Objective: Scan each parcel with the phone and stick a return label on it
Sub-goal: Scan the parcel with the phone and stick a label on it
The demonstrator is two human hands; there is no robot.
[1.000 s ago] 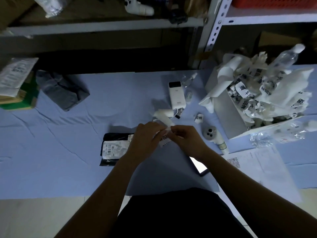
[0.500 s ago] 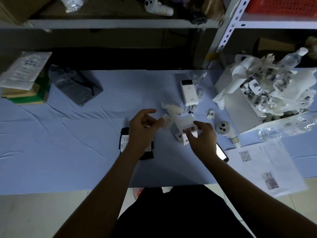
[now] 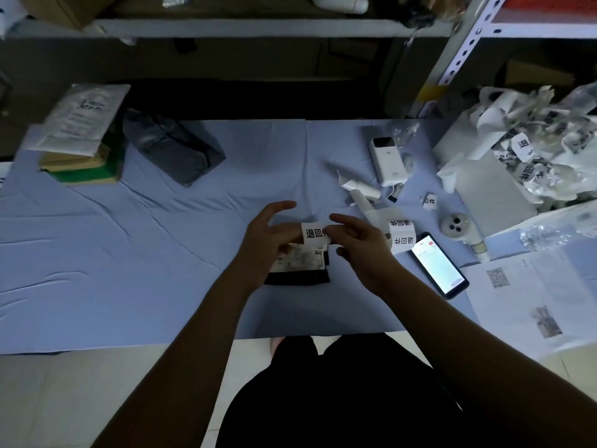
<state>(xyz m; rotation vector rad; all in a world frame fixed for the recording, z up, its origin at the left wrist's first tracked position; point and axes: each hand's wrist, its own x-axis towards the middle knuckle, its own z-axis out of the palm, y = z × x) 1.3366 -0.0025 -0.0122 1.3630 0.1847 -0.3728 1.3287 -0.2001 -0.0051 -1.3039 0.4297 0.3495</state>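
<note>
**A:** Where is the label?

**B:** A white label [image 3: 314, 235] with black print hangs just above a small black parcel [image 3: 300, 276], near the middle of a blue cloth [image 3: 129, 253]. The left hand [image 3: 268, 244] pinches its left end and the right hand [image 3: 365, 253] pinches its right end. The other fingers are spread. As far as I can tell, it is not yet stuck down.

**A:** What could go wrong?

**B:** The parcel carries a pale printed slip [image 3: 302, 258] on top. If the label lands there, it would likely cover the print that gets scanned. The label is thin and held only by its ends, so it may curl, crease or cling to a fingertip when one hand lets go. Neither hand pins the parcel, and it looks light. Pressing on one edge may slide it over the cloth and set the label crooked.

**A:** And around it?

**B:** Just right of the right hand lies a strip [image 3: 400, 236] of more labels, and beside that a lit phone [image 3: 439, 266]. A forearm swinging right could drag either one. Far right, a box [image 3: 491, 189] overflows with crumpled paper. Far left sit a grey bag [image 3: 174, 153] and a stack [image 3: 80, 130] of packets. I cannot tell whether those are done.
</note>
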